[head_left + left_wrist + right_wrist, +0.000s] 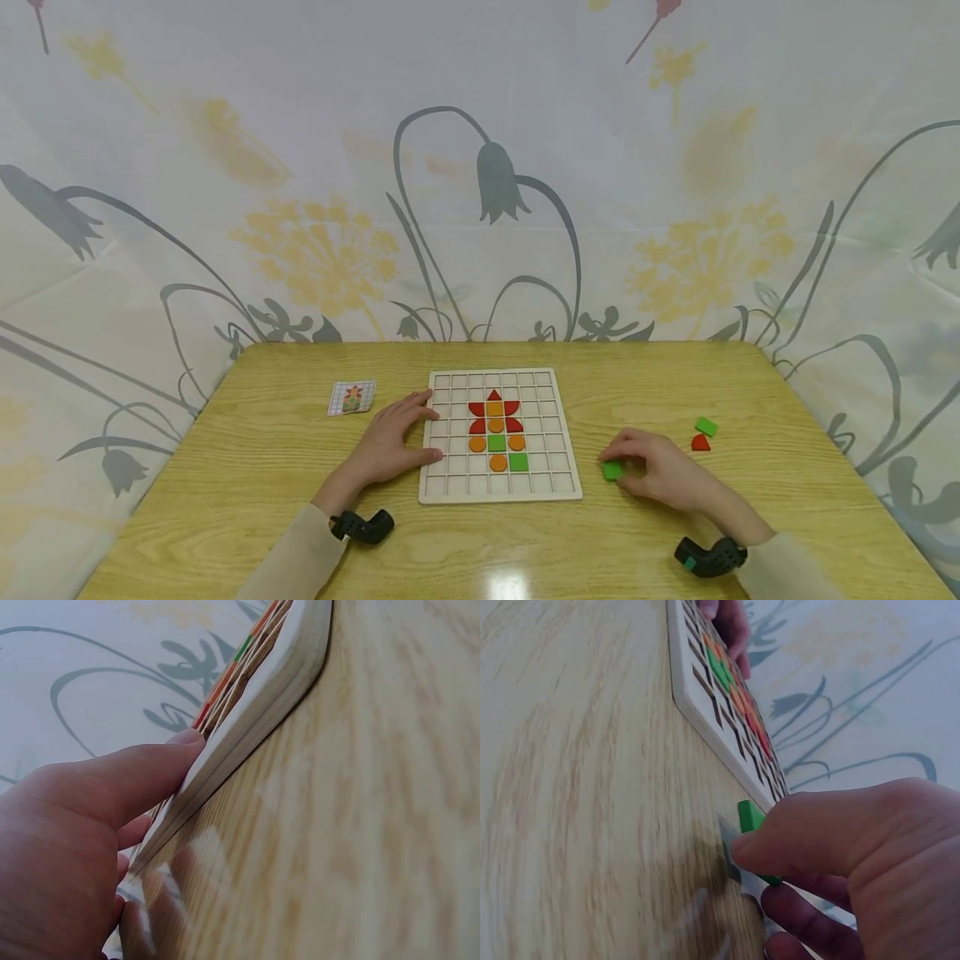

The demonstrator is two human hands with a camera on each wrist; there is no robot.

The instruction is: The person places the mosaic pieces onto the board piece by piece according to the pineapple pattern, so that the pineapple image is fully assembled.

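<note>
A white grid board [558, 417] lies mid-table, with red, orange and green pieces set in its squares as a flower-like figure. My left hand [386, 442] rests at the board's left edge, thumb and fingers spread apart. In the left wrist view, the thumb [161, 761] touches the top of the rim. To the right of the board, my right hand [660, 472] pinches a green square tile [611, 472] between thumb and fingers, low over the table. The right wrist view shows that tile [748, 815] partly covered by the thumb.
Right of my right hand, a green tile [706, 427] and a red rounded piece [701, 442] lie close together. A small card [352, 397] printed with a coloured grid figure lies left of the board. A floral-patterned curtain [480, 250] hangs behind the wooden table [262, 442].
</note>
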